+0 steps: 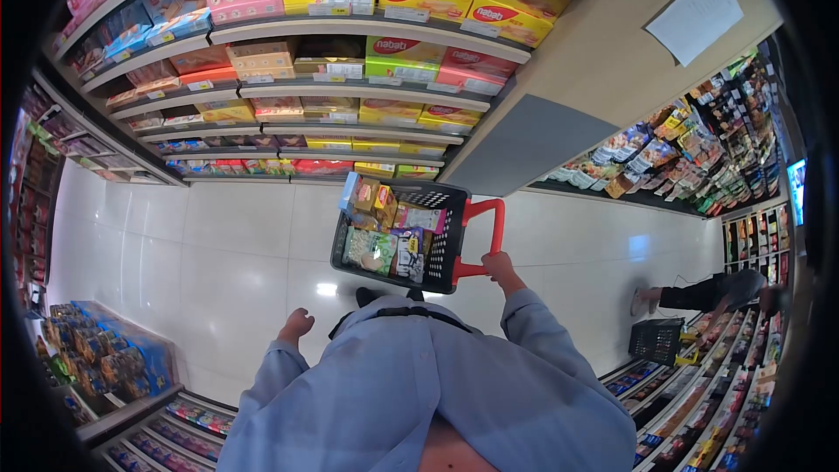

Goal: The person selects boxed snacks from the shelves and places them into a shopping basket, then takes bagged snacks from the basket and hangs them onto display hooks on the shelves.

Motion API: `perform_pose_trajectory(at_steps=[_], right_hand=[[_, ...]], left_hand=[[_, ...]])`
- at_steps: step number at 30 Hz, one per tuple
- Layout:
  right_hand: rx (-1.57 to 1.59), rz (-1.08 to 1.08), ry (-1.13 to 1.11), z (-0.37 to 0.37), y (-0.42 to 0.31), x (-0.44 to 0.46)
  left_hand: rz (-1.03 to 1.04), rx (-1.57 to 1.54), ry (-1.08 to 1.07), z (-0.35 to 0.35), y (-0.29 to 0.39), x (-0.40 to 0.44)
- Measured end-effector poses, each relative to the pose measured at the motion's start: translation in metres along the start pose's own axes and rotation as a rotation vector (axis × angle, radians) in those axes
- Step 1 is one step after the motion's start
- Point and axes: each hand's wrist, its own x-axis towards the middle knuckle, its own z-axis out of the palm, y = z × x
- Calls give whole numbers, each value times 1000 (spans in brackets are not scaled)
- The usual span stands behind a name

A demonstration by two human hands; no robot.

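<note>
Around the red handle of a dark shopping basket (447, 253) my right hand (502, 269) is closed. The basket is in front of me, over the floor. Inside it lie a green-and-white bag (367, 247), a purple-and-white pack (409, 253), a pink pack (421, 218), a light blue box (350, 190) and yellow-and-brown boxes (383, 201). To the left of my body hangs my left hand (298, 324), fingers loosely curled with nothing visible in them. It is apart from the basket and the shelves.
Shelves of boxed snacks (419, 0) run along the far side, ending at a beige panel with a white paper (696, 13). Hanging bags (655, 144) fill a rack at right. Another person (708, 290) is near a dark basket (655, 341). Stacked packs (105, 354) stand at left.
</note>
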Motion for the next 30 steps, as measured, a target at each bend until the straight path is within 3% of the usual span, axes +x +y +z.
perform_pose_trajectory(at_steps=[6,16,26,30], right_hand=[[-23,-169,89,38,6,26],[-56,-250,14,52,-41,-14],[-11,-355,-31,69,-74,-29],[22,-396,-38,72,-85,-25]], left_hand=[[28,-61,-38,-5,34,2],[155,-2,-33,-11,76,27],[142,77,-23,-14,100,37],[108,69,-26,-33,139,32]])
